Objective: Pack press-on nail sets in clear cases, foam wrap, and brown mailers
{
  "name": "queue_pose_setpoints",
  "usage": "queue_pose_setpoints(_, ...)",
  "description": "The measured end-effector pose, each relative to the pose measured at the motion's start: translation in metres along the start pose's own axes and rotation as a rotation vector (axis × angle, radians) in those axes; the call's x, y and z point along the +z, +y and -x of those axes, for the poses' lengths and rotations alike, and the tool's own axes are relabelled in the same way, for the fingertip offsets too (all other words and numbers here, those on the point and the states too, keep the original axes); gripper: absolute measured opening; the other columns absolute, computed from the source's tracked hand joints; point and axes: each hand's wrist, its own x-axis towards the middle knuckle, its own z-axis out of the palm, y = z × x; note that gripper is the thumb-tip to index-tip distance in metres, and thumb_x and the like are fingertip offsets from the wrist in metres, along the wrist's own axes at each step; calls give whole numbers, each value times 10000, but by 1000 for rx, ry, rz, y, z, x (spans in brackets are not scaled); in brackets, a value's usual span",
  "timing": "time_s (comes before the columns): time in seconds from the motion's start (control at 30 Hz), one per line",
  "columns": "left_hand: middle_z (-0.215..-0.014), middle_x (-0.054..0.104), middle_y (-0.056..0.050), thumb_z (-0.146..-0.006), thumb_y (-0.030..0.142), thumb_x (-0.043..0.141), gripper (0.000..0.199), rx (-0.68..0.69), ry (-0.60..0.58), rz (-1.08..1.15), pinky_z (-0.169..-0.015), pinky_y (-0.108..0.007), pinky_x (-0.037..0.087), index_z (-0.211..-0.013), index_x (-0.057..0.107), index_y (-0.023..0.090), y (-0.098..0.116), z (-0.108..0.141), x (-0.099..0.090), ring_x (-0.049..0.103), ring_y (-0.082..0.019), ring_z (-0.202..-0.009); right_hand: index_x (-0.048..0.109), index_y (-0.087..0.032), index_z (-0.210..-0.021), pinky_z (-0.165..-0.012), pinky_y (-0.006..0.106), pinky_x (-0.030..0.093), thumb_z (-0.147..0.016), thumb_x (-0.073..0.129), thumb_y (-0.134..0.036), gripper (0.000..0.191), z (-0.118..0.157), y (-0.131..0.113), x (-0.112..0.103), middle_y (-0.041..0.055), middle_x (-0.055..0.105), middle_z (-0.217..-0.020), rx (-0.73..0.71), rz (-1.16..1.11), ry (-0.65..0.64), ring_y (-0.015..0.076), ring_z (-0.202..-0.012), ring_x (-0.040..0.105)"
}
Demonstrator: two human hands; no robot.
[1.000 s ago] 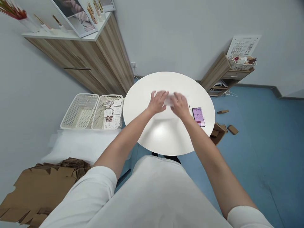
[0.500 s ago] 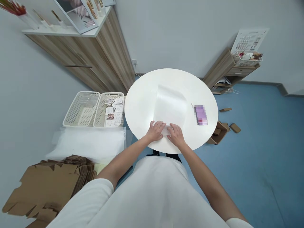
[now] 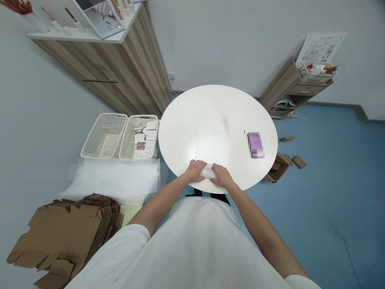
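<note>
A thin, whitish translucent packing sheet (image 3: 213, 138) lies on the round white table (image 3: 180, 108). Its near end is rolled into a small white bundle (image 3: 208, 171) close to the table's front edge. My left hand (image 3: 196, 171) grips the bundle's left end, fingers bent over it. On the right end, my right hand (image 3: 221, 175) is curled in the same way. Whatever may be wrapped inside is hidden. A purple, pixelated flat item (image 3: 255, 145) lies on the right side of the table, with a tiny dark object just left of it.
Two white baskets (image 3: 104, 136) stand left of the table, one holding printed cards (image 3: 146, 140). Nearer are a stack of white sheets (image 3: 117, 178) and flattened cardboard boxes (image 3: 60, 237). An open carton (image 3: 278, 168) sits on the floor at right. Cabinets stand behind.
Both hands have come slightly nearer to me with the bundle, which shows more plainly between them. The sheet's raised, curved far part now lies flatter and looks narrower.
</note>
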Motion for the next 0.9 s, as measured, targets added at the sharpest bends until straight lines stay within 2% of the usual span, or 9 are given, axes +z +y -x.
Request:
queue_pose_setpoints(0.1, -1102, 510, -90, -631, 373, 572, 579, 23, -37, 12, -908, -427, 242, -1167, 433, 205, -2, -1, -6, 451, -260, -1016, 440, -160, -1131, -862, 399, 379, -732, 540, -396, 474, 2, 1, -7, 137, 482, -1221, -12, -35, -35, 264, -1077, 469)
queue_pose_setpoints(0.2, -1133, 488, -84, -658, 410, 544, 526, 29, -56, 49, -882, -409, 282, -1149, 476, 237, -3, -5, -13, 449, -263, -1026, 438, -153, -1155, -850, 380, 391, -773, 487, -421, 470, 3, 4, -16, 118, 541, -1122, -25, -93, -40, 239, -1030, 496)
queue_pose_setpoints(0.37, -1070, 542, -68, -742, 434, 440, 413, -84, -117, 207, -836, -377, 355, -1097, 536, 248, -14, -17, -21, 490, -246, -1004, 549, -194, -1051, -814, 356, 407, -821, 417, -450, 368, -7, 12, -30, 104, 542, -1073, 59, -148, 16, 224, -1004, 504)
queue_pose_setpoints(0.43, -1043, 573, -63, -749, 411, 440, 395, -139, -90, 339, -796, -330, 393, -1081, 538, 220, -23, -20, -23, 526, -222, -955, 549, -214, -1053, -784, 341, 413, -845, 369, -453, 364, -16, 17, -33, 90, 571, -1029, 120, -188, 27, 211, -946, 536)
queue_pose_setpoints(0.53, -918, 610, -48, -745, 395, 459, 320, -278, 25, 466, -670, -281, 421, -970, 557, 190, -35, -23, -24, 564, -187, -797, 497, -219, -1102, -697, 312, 426, -853, 347, -460, 377, -29, 26, -38, 79, 608, -992, 243, -268, 58, 204, -862, 573)
queue_pose_setpoints(0.63, -696, 570, -14, -764, 386, 430, 235, -409, 71, 474, -550, -258, 381, -738, 540, 180, -43, -26, -22, 523, -150, -620, 472, -222, -1100, -616, 289, 426, -837, 388, -447, 355, -39, 34, -41, 69, 625, -944, 344, -338, 60, 195, -787, 585)
queue_pose_setpoints(0.7, -625, 522, -2, -766, 372, 429, 234, -452, 75, 453, -517, -252, 348, -641, 489, 184, -45, -29, -20, 491, -139, -577, 503, -226, -1040, -626, 286, 430, -829, 412, -391, 283, -43, 39, -41, 58, 622, -947, 371, -362, 70, 189, -800, 580)
queue_pose_setpoints(0.8, -611, 501, -1, -760, 369, 451, 225, -520, 78, 401, -507, -256, 330, -624, 457, 190, -46, -32, -15, 486, -145, -575, 538, -220, -969, -684, 300, 437, -809, 421, -301, 214, -45, 47, -36, 50, 611, -956, 422, -379, 118, 188, -846, 566)
queue_pose_setpoints(0.9, -678, 540, -18, -762, 364, 464, 178, -598, 74, 349, -536, -271, 360, -733, 490, 190, -44, -31, -12, 520, -167, -629, 523, -190, -1031, -742, 340, 434, -787, 430, -265, 271, -40, 51, -28, 87, 580, -997, 475, -337, 231, 213, -902, 543)
